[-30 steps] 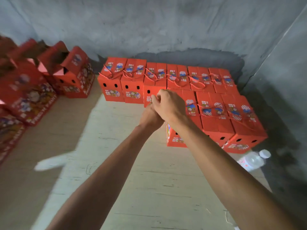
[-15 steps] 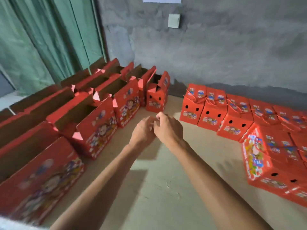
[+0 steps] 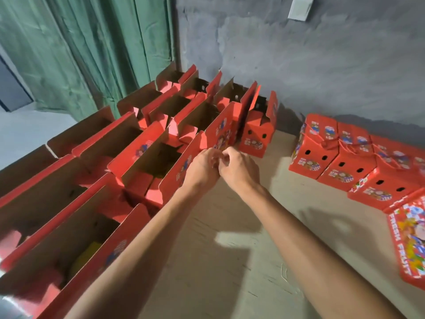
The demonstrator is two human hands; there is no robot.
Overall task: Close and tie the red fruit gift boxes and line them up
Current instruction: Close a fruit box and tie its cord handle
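Head view: turned away from the finished rows, now facing the open red fruit gift boxes [image 3: 147,171] packed side by side at left, flaps up, brown insides showing, something yellow visible inside the nearest one. A second ago, both hands together over a closed box among the tied ones; half a second ago, swinging left across the bare surface [image 3: 225,268]; now left hand [image 3: 203,168] and right hand [image 3: 239,170] close together at the upper edge of an open box's printed side flap [image 3: 184,166]. Left grip: fingers curled, seemingly touching or pinching that flap edge, though blur hides whether anything is truly held, so cannot tell. Right grip: fingers loosely curled, narrow, nothing plainly between them; cannot tell either. Closed and tied boxes [image 3: 345,162] lined up at right against the grey wall [image 3: 299,77], red cords across their tops, one more lying nearer at the right edge with its printed face up. Green curtain [image 3: 80,54] behind the open stock. Meaning for the task, as a judgement: one box apparently done and placed, next open box being reached for; many still unclosed, so well short of the end. Likely need next: firm hold on both flaps, fold together, then cord.
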